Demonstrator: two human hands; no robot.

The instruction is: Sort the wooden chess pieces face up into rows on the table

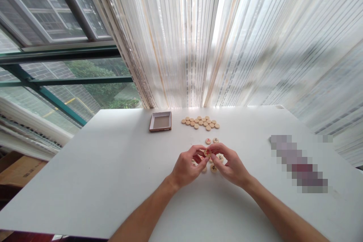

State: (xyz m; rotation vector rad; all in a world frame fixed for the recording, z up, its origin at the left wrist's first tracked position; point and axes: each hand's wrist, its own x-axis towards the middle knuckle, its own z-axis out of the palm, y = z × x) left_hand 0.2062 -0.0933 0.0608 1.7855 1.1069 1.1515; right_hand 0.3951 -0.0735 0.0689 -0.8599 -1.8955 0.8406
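Observation:
My left hand [188, 166] and my right hand [230, 165] meet over the middle of a white table [113, 166]. Together their fingertips pinch a round wooden chess piece [207, 153] with a red character, held just above the table. Under and around the hands lie several more face-up pieces [214, 168], some partly hidden by my fingers. Two single pieces [211, 140] lie just beyond the hands. Farther back is a cluster of face-down blank pieces [200, 122].
A small open box [160, 121] with a brown rim sits at the back of the table, left of the blank pieces. A blurred-out patch [300, 162] covers part of the table's right side. Sheer curtains and a window stand behind the table.

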